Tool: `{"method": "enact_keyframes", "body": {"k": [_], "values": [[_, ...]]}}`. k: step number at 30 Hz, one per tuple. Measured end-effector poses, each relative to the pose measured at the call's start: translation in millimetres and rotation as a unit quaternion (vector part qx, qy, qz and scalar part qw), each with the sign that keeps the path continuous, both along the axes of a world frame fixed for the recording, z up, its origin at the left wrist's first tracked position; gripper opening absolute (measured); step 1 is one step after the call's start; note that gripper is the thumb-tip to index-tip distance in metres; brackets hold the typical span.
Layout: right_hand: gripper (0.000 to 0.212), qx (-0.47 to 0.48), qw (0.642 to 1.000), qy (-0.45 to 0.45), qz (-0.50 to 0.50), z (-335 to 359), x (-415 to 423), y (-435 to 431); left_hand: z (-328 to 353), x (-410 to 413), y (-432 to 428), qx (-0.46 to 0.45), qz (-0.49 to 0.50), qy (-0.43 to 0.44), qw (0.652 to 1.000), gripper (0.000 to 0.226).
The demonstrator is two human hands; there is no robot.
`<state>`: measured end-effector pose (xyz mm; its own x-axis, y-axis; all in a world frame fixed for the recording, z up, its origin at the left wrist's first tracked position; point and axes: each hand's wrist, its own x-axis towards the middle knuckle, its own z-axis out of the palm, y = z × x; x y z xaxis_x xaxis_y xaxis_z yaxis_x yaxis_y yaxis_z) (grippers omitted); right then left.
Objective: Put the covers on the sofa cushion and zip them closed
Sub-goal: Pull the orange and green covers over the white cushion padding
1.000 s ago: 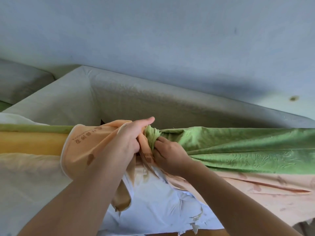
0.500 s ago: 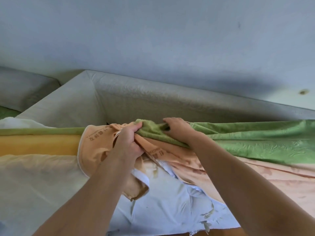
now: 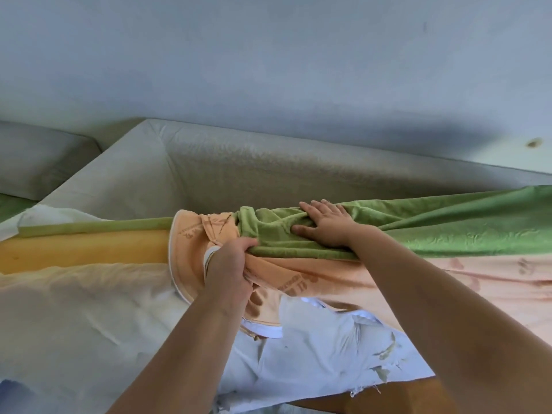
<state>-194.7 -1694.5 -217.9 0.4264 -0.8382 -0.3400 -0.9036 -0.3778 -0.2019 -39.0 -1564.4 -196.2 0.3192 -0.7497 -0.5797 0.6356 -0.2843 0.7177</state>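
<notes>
- The sofa cushion (image 3: pixel 83 249) lies crosswise in front of you, just before the backrest of the grey sofa (image 3: pixel 268 174). Its left part is bare and shows yellow foam with a green strip along the top and a pale liner draped below.
- The cover (image 3: pixel 448 234), green on top and peach on the near side, sheathes the right part of the cushion. It bunches into a thick roll near the middle, with its white-piped open edge turned toward the bare foam.
- Your left hand (image 3: pixel 230 270) is clenched round a gathered fold of the peach fabric at that open edge, just below the green bunch.
- Your right hand (image 3: pixel 325 225) lies flat on the green fabric just right of the bunch. Its fingers are straight and spread, its thumb points left, and it grasps nothing.
- Your two hands are near each other but not touching.
- A white cloth (image 3: pixel 313 354) with a frayed lower edge hangs below the peach side, between your forearms.
- A second grey cushion (image 3: pixel 38 159) sits at the far left, and a pale wall (image 3: pixel 268 55) rises behind the sofa.
</notes>
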Motion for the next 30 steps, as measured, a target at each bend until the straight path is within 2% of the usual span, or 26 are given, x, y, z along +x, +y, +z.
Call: {"method": "enact_keyframes", "body": {"k": [2,4,7,12,15,18,20,23,25,27,30], "values": [[0.076,-0.025,0.999,-0.022,0.010,1.2,-3.0,6.0,-5.9,-0.1,2.1,0.010,-0.013,-0.029,0.999,0.009],[0.075,-0.054,0.995,-0.085,0.008,3.5,-11.3,15.1,-15.2,2.7,3.1,-0.007,-0.030,-0.027,0.999,0.011],[0.069,-0.127,0.978,-0.162,-0.025,4.3,-29.2,32.8,-21.9,8.5,2.1,-0.035,-0.075,-0.024,0.996,0.002],[0.054,-0.274,0.941,-0.200,0.005,-18.5,-45.5,58.6,-19.5,11.9,-2.2,-0.119,-0.145,0.029,0.982,0.018],[0.047,-0.366,0.908,-0.205,0.013,-27.3,-48.3,67.1,-18.4,16.0,-14.7,-0.119,-0.136,0.053,0.982,0.023],[0.050,-0.438,0.881,-0.171,0.054,-46.1,-53.1,79.6,-21.0,17.9,-25.5,-0.114,-0.115,0.070,0.984,0.023],[0.036,-0.451,0.876,-0.162,0.044,-55.2,-50.8,82.8,-23.0,17.3,-29.9,-0.122,-0.112,0.074,0.983,0.025],[0.018,-0.414,0.892,-0.181,0.021,-37.5,-42.3,66.5,-25.2,14.0,-33.9,-0.131,-0.100,0.082,0.983,0.027],[0.022,-0.391,0.904,-0.169,0.028,-16.4,-41.4,60.3,-26.3,14.7,-35.4,-0.142,-0.091,0.083,0.982,0.026],[0.024,-0.385,0.916,-0.112,0.019,-13.6,-40.8,69.0,-29.1,13.9,-36.0,-0.130,-0.092,0.065,0.985,0.024],[0.032,-0.337,0.936,-0.103,-0.018,-56.9,-32.0,93.1,-36.3,4.6,-31.4,-0.056,-0.085,0.011,0.995,0.022]]}}
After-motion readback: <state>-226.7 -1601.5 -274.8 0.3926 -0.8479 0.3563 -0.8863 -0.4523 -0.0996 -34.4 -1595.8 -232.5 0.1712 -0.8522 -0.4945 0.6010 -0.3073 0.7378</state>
